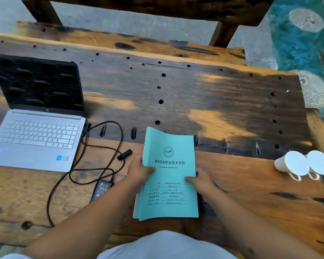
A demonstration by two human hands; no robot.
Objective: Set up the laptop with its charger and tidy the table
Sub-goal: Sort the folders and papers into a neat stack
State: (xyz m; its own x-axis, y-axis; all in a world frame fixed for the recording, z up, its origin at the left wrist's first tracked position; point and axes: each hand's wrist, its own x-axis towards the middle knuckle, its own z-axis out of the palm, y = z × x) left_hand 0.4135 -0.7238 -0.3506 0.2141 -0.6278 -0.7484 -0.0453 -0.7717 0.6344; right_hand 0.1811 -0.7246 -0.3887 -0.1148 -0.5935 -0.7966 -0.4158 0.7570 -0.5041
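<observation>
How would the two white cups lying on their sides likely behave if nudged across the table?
The cups lie on their sides near the table's right edge, so they would probably roll rather than slide. Each has a handle resting against the wood, which might check the roll. They look ceramic, so likely fragile if they went over the edge.

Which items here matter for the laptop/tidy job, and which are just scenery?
Job: laptop, charger brick and cable, teal booklets held by left hand and right hand, two white cups.
Scenery: bench, teal floor.
</observation>
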